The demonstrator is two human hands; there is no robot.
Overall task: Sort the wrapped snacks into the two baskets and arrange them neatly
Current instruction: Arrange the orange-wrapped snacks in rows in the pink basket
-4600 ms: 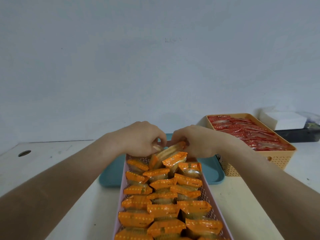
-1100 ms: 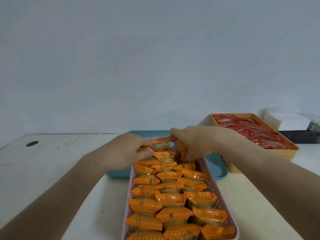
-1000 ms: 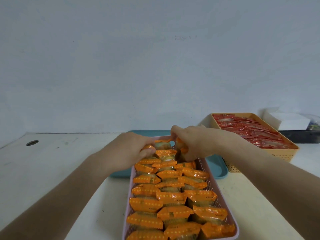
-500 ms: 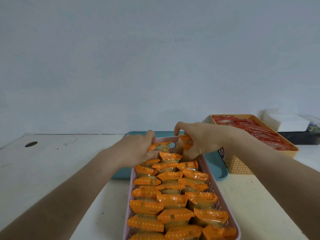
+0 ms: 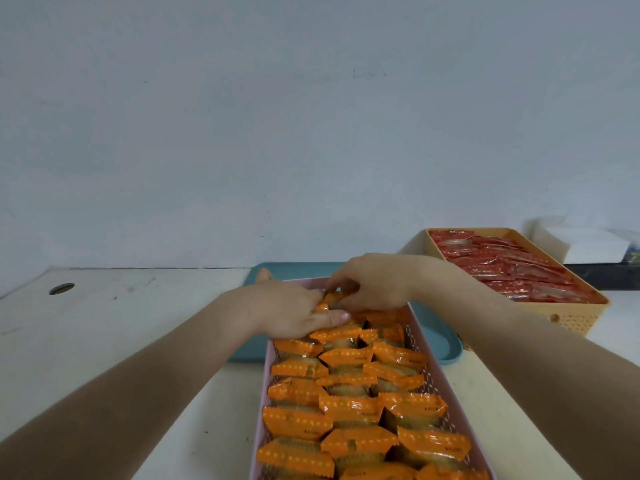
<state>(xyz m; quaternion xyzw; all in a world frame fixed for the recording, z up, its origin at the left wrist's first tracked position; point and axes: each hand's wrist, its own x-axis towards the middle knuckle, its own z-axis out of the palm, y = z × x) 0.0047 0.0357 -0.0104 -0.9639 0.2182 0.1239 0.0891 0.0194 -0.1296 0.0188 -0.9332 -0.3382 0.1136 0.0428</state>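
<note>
A long pink basket [image 5: 430, 377] runs from the bottom centre away from me, packed with rows of orange wrapped snacks [image 5: 349, 407]. Both hands are at its far end. My left hand [image 5: 291, 311] lies palm down with spread fingers on the far-left snacks, thumb pointing right. My right hand [image 5: 375, 282] curls over the far-right corner and pinches one orange snack [image 5: 329, 299] between thumb and fingers, right beside my left hand. A tan basket [image 5: 575, 320] at the right holds flat red wrapped snacks [image 5: 502, 268].
A teal tray [image 5: 441, 344] lies under the far end of the pink basket. A white box [image 5: 588, 244] and a dark tray [image 5: 609, 277] sit behind the tan basket. The table has a round hole [image 5: 61, 288] at far left. A wall stands close behind.
My left hand went from gripping snacks at the far end to lying flat on them. My right hand shifted left and now pinches a snack in the middle of the far row.
</note>
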